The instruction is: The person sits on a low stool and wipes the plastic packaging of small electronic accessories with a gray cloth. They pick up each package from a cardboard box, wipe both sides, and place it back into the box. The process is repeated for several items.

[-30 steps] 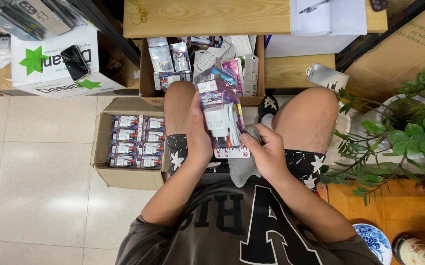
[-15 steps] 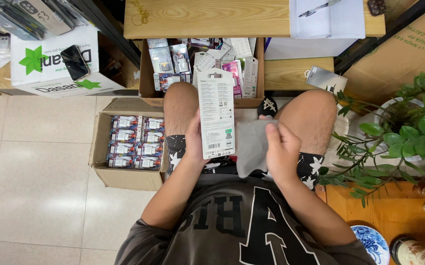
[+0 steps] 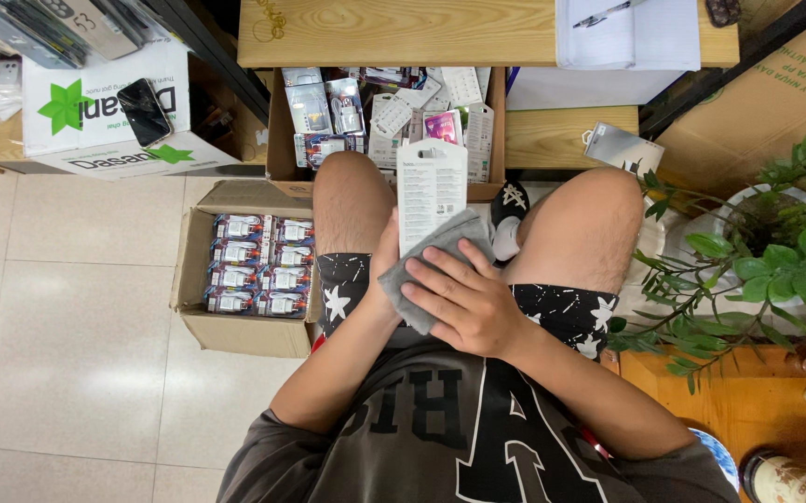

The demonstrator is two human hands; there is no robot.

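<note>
I sit with a flat white retail package [image 3: 431, 191] held upright over my lap, its printed back facing me. My left hand [image 3: 386, 256] grips the package from behind at its lower left edge. My right hand [image 3: 463, 293] presses a grey cloth [image 3: 421, 265] against the package's lower half, fingers spread over the cloth.
An open cardboard box [image 3: 240, 321] of small packaged items stands on the tiled floor by my left leg. Another box [image 3: 277, 140] of mixed packages sits under a wooden shelf [image 3: 393, 33] ahead. A white carton [image 3: 95, 116] with a phone lies at left. A potted plant [image 3: 766, 251] stands at right.
The package was turned from its colourful front to its white back and raised. My right hand moved the grey cloth up from my lap onto the package's lower half.
</note>
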